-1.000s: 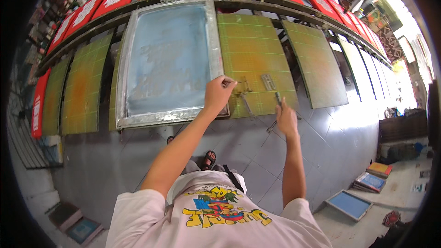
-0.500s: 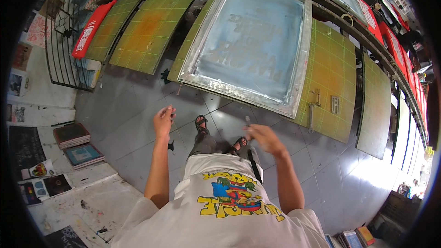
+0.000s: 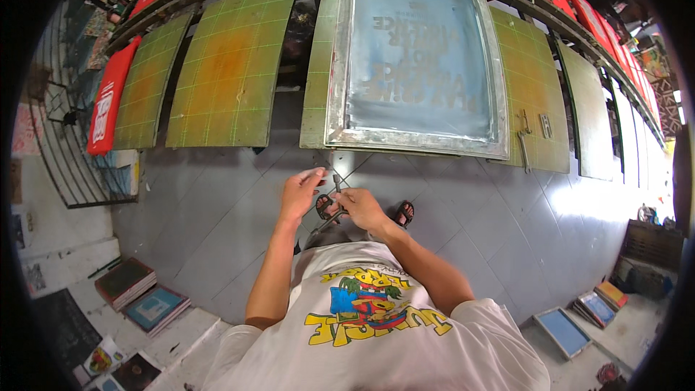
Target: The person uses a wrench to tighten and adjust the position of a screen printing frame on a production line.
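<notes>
2 hands (image 3: 297, 198) | 1 metal tool (image 3: 337, 182) in right hand (image 3: 361, 208) | 2 sandals (image 3: 405, 213)

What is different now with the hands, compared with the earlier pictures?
The left hand and right hand have drawn back from the greenish board toward the body and come close together. The right hand still holds the metal tool; the wrench and framed screen stayed put.

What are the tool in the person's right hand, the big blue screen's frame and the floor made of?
The tool in the right hand looks like metal: grey and slim, though it shows small. The frame seems bare metal, perhaps aluminium: dull silver, scuffed. The floor looks like smooth grey tile, perhaps ceramic: thin joint lines, glossy glare.
</notes>
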Demonstrator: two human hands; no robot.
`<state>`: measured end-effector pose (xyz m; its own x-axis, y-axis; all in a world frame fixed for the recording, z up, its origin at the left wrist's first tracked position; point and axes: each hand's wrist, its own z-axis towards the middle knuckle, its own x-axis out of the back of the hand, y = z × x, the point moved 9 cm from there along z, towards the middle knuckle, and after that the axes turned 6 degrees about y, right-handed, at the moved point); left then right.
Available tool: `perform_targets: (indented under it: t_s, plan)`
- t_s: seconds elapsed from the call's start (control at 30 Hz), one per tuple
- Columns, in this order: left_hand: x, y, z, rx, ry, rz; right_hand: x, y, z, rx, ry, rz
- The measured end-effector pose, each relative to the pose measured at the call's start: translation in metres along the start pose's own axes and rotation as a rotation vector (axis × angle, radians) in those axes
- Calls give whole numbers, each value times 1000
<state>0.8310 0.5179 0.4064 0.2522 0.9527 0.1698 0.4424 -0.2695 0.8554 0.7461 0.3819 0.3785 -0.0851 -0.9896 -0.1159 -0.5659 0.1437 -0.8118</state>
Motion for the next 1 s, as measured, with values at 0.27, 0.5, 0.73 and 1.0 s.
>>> perform_targets:
  t_s: [0.27, 0.5, 0.73, 1.0]
  plan:
    - [-7, -9, 17, 73, -324, 4, -32, -10, -3, 17, 209, 49]
    - [-18, 1, 32, -10, -406, -2, -28, 30, 18, 191, 122, 532]
    - [-23, -4, 31, 99, -512, 70, -21, 12, 20, -16, 172, 320]
    - [-24, -14, 53, 44, -434, 310, -8, -2, 19, -199, 140, -133]
